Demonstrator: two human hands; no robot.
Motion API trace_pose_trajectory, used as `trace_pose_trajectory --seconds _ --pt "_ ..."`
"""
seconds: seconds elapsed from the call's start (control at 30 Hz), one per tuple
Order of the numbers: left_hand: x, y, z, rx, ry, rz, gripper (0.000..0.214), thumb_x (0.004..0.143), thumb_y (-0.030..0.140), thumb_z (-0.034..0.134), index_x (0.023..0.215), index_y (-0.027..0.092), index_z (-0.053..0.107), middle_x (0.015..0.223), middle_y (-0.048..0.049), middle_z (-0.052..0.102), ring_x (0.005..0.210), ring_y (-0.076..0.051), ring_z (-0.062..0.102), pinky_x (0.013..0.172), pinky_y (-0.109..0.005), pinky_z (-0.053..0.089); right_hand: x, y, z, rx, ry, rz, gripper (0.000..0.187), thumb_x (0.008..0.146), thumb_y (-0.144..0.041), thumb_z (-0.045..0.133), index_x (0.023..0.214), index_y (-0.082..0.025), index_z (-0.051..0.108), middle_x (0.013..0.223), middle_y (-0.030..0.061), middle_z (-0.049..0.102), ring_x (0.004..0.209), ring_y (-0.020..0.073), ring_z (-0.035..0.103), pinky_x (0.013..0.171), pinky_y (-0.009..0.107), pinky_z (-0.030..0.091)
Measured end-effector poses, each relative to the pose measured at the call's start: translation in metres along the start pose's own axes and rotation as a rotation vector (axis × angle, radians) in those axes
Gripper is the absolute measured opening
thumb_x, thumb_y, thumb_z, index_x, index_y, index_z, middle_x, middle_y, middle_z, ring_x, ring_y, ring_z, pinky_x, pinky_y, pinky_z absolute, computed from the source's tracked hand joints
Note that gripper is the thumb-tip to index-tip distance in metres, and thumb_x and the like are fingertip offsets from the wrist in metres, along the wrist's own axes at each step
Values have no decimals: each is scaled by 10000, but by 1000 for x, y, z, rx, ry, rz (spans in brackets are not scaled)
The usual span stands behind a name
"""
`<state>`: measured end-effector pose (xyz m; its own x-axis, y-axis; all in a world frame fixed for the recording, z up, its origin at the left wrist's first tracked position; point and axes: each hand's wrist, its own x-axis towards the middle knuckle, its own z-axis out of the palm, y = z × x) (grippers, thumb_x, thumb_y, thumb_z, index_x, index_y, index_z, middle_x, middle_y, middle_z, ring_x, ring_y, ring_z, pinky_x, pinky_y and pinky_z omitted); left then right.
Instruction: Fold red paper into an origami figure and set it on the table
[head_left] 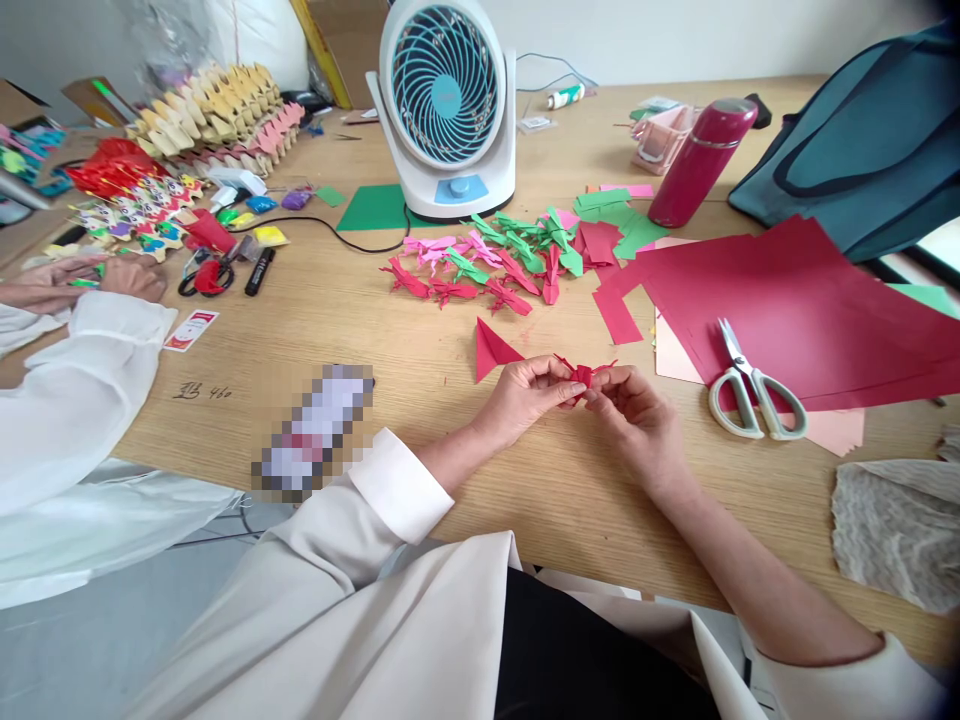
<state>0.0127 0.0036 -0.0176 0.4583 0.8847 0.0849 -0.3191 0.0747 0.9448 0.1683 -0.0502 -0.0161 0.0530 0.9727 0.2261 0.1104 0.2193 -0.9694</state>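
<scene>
My left hand and my right hand meet over the wooden table, both pinching a small red folded paper figure between their fingertips. A red paper triangle lies just left of my left hand. Behind it, several finished folded figures in red, pink and green lie in a loose heap. Large red paper sheets spread out to the right, with white-handled scissors resting on them.
A white and blue desk fan stands at the back centre. A magenta flask and a teal bag are back right. Another person in white sleeves works at the left among colourful paper crafts. Grey cloth lies at right.
</scene>
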Motion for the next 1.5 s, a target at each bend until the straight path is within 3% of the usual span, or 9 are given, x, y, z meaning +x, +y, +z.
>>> trace_pose_trajectory --seconds 0.13,0.37,0.7,0.9,1.13,1.5 --pt "-2 0 0 6 -3 -32 299 736 395 817 801 136 682 817 -4 671 729 -105 648 725 -275 541 -1 -2 -1 -52 17 10 180 900 -412 667 941 -240 638 867 22 662 768 172 621 774 349 525" --pt "-3 1 2 46 -40 57 260 772 377 788 833 134 718 841 -4 638 761 -113 666 715 -263 576 -2 -4 -2 -101 27 -35 120 923 -355 643 899 -238 625 847 8 630 762 162 615 745 332 497" --pt "-5 5 5 -28 -39 -10 294 756 375 804 839 124 676 842 -13 671 792 -121 666 756 -272 568 -1 -3 -7 -134 -1 -55 120 927 -332 637 860 -232 638 823 20 639 769 174 617 745 339 490" --pt "-4 3 4 -6 -6 8 308 719 353 834 786 120 644 804 -4 622 716 -96 616 621 -218 542 -1 -3 -6 -185 -4 -36 124 916 -326 645 846 -225 646 791 16 637 736 164 588 726 327 464" --pt "-3 4 1 155 8 127 258 816 342 756 769 120 633 776 19 563 550 -26 528 507 -169 455 -2 -3 0 -106 26 10 95 885 -323 684 896 -235 651 835 16 675 733 158 593 717 315 466" --pt "-4 0 0 119 5 67 320 737 390 815 804 128 644 885 -11 545 718 -83 573 560 -187 547 -1 -9 -3 -288 33 -13 69 876 -268 655 830 -222 632 750 -11 626 674 139 528 682 293 422"
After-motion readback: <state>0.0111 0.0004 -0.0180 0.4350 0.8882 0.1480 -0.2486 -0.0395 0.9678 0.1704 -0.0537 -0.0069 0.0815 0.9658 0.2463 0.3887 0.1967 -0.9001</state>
